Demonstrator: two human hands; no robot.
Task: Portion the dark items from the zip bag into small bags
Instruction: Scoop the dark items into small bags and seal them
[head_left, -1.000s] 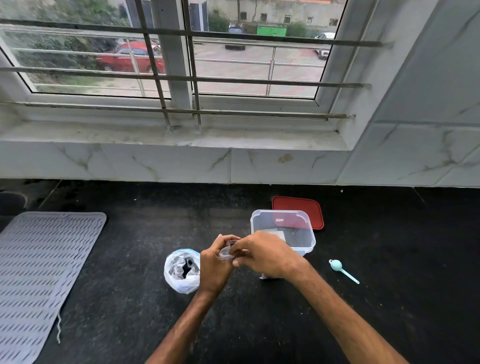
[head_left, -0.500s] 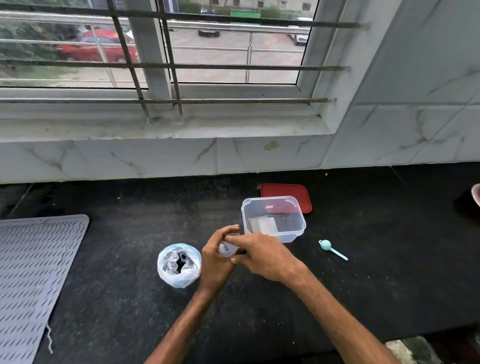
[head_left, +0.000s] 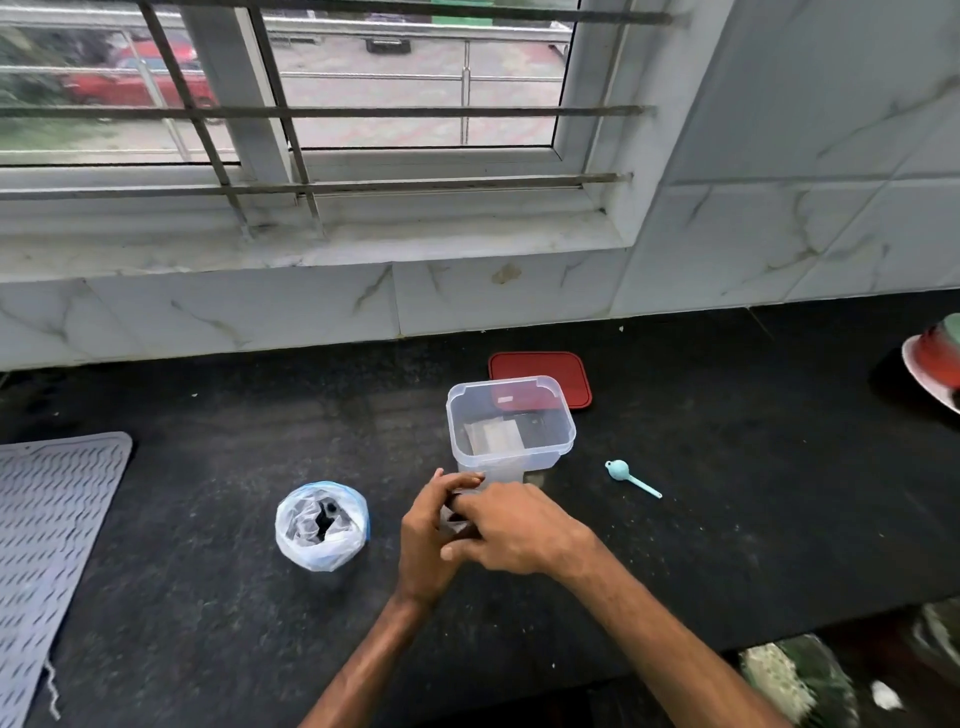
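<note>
On the black counter stands an open zip bag (head_left: 322, 530), its clear plastic mouth rolled down and dark items visible inside. Just right of it my left hand (head_left: 426, 540) and my right hand (head_left: 514, 530) meet, both pinching a small clear bag (head_left: 456, 519) with dark contents held between them. Most of the small bag is hidden by my fingers. Behind my hands sits a clear plastic box (head_left: 511, 426) with flat small bags lying in it.
A red lid (head_left: 540, 371) lies behind the box. A small teal scoop (head_left: 628, 477) rests to the right. A grey ribbed mat (head_left: 47, 519) covers the counter's left end, and a plate with colourful items (head_left: 935, 369) sits at the far right edge.
The camera has tilted down and moved closer. My hands stay together on the small bag, shifted slightly lower toward the counter.
</note>
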